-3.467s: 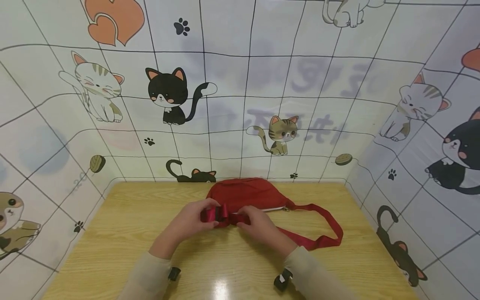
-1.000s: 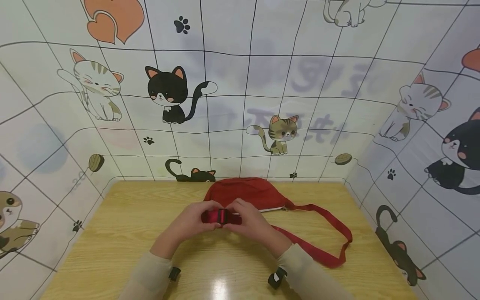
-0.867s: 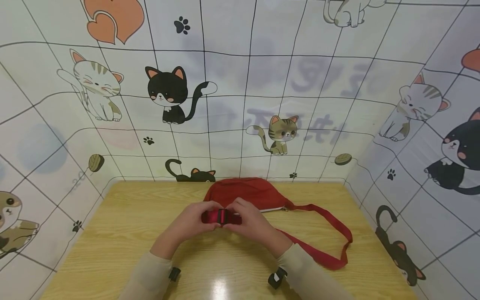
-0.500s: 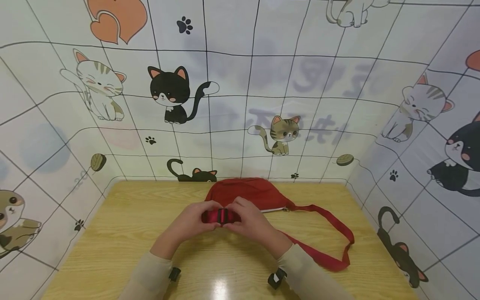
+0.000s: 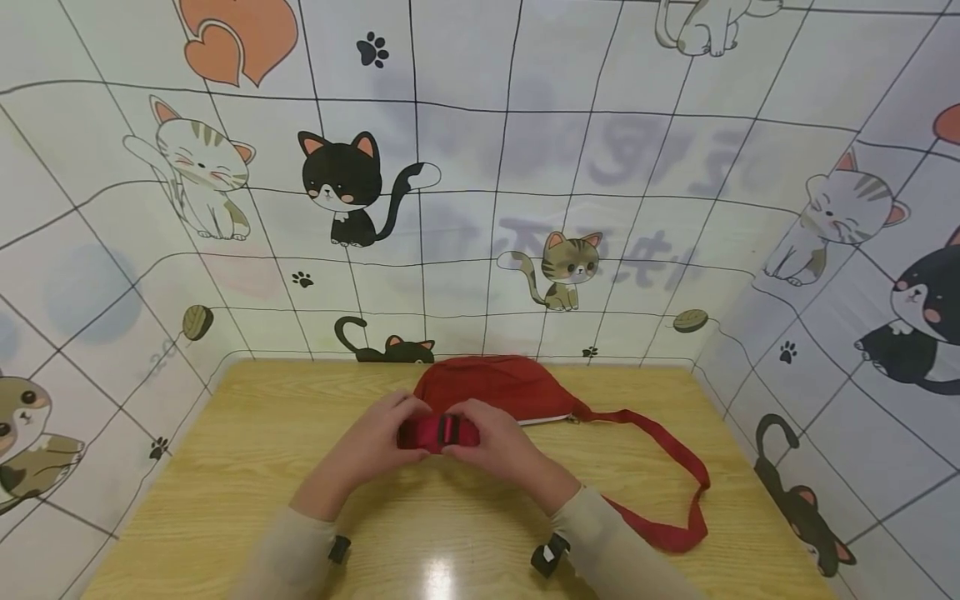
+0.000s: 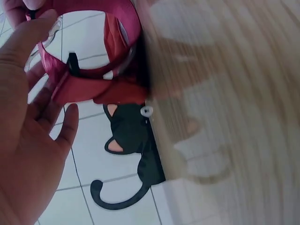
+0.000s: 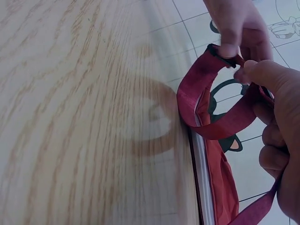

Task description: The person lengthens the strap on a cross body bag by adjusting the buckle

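A red waist pack [image 5: 491, 385] lies at the back of the wooden table, its pale zip facing front. Before it, both hands hold part of its red strap [image 5: 429, 435], which carries a black plastic slider buckle [image 5: 448, 432]. My left hand [image 5: 375, 442] grips the strap on the left of the buckle, thumb below and fingers above. Opposite, my right hand [image 5: 502, 442] pinches the strap at the buckle's right side. Between the hands the strap hangs in a loop [image 7: 199, 101], seen in the right wrist view. Palms hide part of the strap.
The strap's remaining length [image 5: 678, 537] curves over the table's right side. A wall covering with cat drawings [image 5: 341, 192] rises along the back and sides of the wooden table [image 5: 247, 450]. Small black devices [image 5: 550, 554] sit at the wrists.
My right hand has moved left to the buckle, and the strap on the table's right has spread toward the front. Most recently my left hand has shifted slightly left, away from the buckle.
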Available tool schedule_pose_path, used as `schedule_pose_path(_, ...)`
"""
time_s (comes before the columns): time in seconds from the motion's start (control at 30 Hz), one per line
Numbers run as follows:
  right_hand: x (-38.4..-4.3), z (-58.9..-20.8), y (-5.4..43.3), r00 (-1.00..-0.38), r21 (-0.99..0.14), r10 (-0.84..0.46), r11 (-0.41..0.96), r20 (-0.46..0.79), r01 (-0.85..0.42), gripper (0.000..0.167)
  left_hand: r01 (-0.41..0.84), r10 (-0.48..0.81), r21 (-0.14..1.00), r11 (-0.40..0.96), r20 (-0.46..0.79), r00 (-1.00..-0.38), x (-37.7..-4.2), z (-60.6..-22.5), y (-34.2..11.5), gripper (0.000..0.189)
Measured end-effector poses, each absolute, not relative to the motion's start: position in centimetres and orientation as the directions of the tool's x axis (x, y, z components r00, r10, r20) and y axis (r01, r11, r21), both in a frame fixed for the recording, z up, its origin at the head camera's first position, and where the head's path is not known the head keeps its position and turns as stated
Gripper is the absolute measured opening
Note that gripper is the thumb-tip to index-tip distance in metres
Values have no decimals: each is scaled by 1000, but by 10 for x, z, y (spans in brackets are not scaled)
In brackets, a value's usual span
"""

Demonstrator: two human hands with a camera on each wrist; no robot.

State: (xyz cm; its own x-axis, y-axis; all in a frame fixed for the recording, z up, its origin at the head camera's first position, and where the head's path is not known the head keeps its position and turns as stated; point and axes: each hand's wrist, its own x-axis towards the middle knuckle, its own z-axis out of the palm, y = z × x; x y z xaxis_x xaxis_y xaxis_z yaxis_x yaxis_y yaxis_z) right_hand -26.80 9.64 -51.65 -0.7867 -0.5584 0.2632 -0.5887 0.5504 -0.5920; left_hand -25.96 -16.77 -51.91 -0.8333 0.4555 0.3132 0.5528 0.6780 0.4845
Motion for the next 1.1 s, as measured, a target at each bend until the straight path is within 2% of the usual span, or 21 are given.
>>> schedule_pose_path(0.2, -268, -515, 96, -779, -592, -550, 532, 303, -606, 50, 558, 455, 394, 730, 330, -827, -258, -517, -177, 50)
schedule_pose_path(0.37, -268, -513, 95, -773, -599, -551, 517, 313, -611, 53, 559, 460, 393, 730, 321, -828, -257, -516, -180, 46)
schedule_pose_path(0.57, -267, -507, 97, -775, -666, -549, 455, 312, -591, 52, 584, 470, 418, 696, 350, -811, -259, -513, -190, 48)
schedule_pose_path(0.8, -269, -509, 106, -810, -723, -533, 457, 243, -518, 52, 578, 461, 384, 720, 359, -812, -265, -517, -215, 50)
schedule_pose_path(0.93, -270, -511, 110, -824, -709, -528, 499, 207, -498, 54, 562, 445, 372, 739, 358, -821, -267, -519, -232, 51)
schedule_pose_path(1.1, -273, -515, 106, -802, -634, -552, 540, 230, -554, 54, 549, 433, 379, 745, 351, -830, -273, -523, -248, 51)
